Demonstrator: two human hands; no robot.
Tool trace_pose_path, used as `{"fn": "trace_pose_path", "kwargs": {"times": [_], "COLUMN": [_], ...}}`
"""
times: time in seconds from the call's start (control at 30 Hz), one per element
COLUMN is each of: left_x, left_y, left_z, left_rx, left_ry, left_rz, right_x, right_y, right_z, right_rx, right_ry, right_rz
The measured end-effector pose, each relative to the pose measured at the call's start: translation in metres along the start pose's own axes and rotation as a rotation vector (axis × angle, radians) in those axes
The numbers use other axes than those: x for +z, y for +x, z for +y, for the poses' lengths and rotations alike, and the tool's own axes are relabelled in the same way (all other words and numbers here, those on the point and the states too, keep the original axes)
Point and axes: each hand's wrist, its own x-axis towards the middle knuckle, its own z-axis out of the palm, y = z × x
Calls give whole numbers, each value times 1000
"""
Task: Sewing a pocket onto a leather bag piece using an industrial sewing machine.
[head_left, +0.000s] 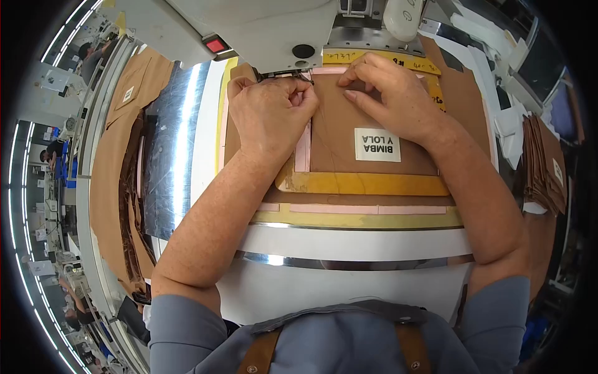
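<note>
My left hand is closed in a pinch beside the sewing machine head, its fingertips close under the machine's front end. What it pinches is hidden. A thin thread trails from near those fingers across a brown fabric panel. Over that panel hovers my right hand, fingers loosely curled, with a gap between thumb and forefinger and nothing visible between them. The panel carries a white printed label and sits inside a yellow frame with pink strips along its edge.
Brown fabric pieces are stacked at the left, beside a shiny metal plate. Another brown stack stands at the right. A red switch is on the machine. People work at benches far left.
</note>
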Motion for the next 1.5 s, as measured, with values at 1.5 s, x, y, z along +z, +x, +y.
{"fn": "trace_pose_path", "kwargs": {"times": [1.5], "left_x": [-10], "left_y": [-5], "left_z": [-1], "left_rx": [33], "left_ry": [-111], "left_rz": [-30], "right_x": [23], "right_y": [31], "right_z": [-4], "right_rx": [264], "right_ry": [511], "right_rz": [-108]}}
